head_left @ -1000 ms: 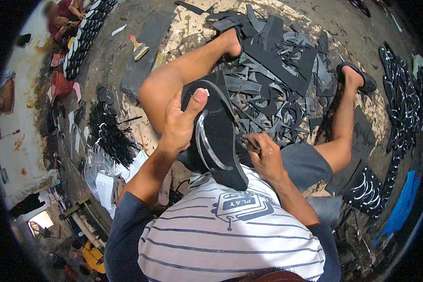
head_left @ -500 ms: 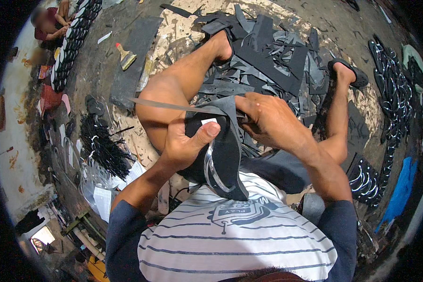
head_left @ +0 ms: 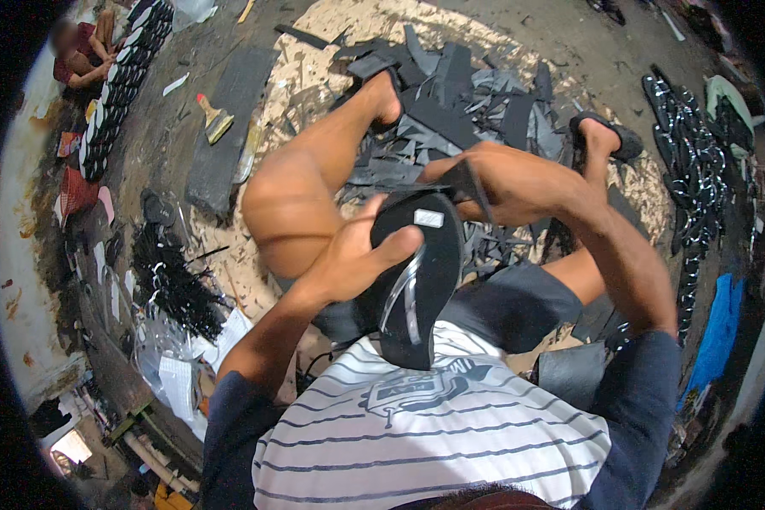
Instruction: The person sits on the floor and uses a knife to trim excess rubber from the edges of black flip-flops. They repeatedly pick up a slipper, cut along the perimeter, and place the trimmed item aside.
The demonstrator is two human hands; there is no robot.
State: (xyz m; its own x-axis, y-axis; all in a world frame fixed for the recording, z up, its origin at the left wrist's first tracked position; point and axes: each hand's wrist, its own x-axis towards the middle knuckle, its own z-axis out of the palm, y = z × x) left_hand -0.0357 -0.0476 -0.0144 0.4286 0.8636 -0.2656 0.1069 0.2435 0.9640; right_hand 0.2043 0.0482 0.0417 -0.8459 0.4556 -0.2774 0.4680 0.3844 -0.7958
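Right hand (head_left: 495, 183) blurry; black sandal (head_left: 438, 259) partly behind left hand (head_left: 357, 259)

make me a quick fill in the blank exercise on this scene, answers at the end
1. The left hand grips a black sandal with its ____ on top.
2. The small label on the sandal is coloured ____.
3. A brush lies on the ____ side of the picture.
4. The long bright sheet at the far right is coloured ____.

Missing words: thumb; white; left; blue
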